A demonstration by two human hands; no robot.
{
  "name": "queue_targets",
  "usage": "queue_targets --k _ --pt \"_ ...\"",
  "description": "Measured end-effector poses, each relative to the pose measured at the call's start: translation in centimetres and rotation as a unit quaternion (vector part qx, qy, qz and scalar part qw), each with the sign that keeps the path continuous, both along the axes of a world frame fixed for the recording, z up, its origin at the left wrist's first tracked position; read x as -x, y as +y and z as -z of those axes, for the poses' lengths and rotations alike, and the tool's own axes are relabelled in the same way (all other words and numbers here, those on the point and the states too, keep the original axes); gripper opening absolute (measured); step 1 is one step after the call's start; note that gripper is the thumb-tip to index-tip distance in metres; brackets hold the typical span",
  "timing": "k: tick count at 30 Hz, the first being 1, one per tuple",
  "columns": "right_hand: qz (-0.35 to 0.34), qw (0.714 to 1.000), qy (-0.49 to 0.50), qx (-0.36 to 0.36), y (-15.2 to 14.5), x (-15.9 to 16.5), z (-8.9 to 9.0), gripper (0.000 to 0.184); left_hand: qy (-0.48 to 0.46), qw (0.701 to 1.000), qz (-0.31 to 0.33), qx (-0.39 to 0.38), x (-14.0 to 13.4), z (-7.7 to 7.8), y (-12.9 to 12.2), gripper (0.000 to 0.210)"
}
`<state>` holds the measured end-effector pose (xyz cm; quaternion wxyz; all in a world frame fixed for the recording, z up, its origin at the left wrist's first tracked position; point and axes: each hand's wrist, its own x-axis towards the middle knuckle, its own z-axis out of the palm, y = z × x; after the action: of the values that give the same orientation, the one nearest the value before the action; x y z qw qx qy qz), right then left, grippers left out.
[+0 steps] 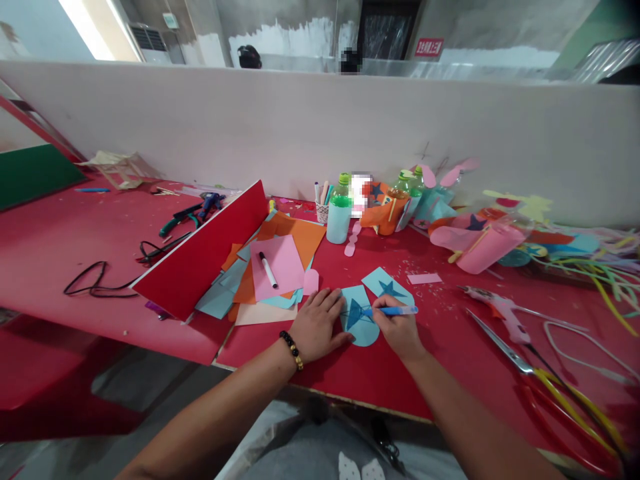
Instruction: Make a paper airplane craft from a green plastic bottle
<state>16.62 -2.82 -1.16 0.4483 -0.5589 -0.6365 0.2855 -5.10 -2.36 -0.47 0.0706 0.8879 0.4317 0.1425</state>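
My right hand (399, 329) is closed around a blue marker (400, 310), its tip at a partly coloured blue star on a light blue paper piece with a rounded end (367, 337). Flat on the table, with fingers stretched out, my left hand (320, 325) rests at that paper's left edge, thumb by its lower corner. Just behind lies a second light blue paper piece (373, 279) bearing a finished-looking blue star; my right hand partly covers it. A small pink paper piece (311, 282) sits beyond my left fingers.
Left of my hands are stacked coloured papers (300, 233) with a black-capped marker (269, 270) and a red board (215, 250). Bottles (339, 223) and paper-wrapped crafts stand behind. At right lie a pink glue gun (503, 313), large scissors (520, 363) and a pink strip (425, 279).
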Motion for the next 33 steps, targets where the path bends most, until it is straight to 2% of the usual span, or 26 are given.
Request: queue_targets --k 5,13,22,33 --pt "-0.003 1.000 -0.003 0.002 0.05 -0.01 -0.10 0.008 0.001 1.000 0.005 0.007 0.08 0.25 0.05 0.090" --pt "-0.001 1.000 0.017 0.000 -0.01 0.05 -0.40 0.010 -0.005 1.000 0.007 0.002 0.10 0.32 -0.04 0.088" --pt "0.001 1.000 -0.012 -0.005 0.05 0.09 -0.73 0.009 -0.005 1.000 0.004 0.005 0.05 0.24 -0.05 0.089" --pt "0.037 0.999 -0.011 -0.010 0.20 0.02 -0.67 0.009 -0.004 1.000 0.004 0.006 0.03 0.31 -0.03 0.089"
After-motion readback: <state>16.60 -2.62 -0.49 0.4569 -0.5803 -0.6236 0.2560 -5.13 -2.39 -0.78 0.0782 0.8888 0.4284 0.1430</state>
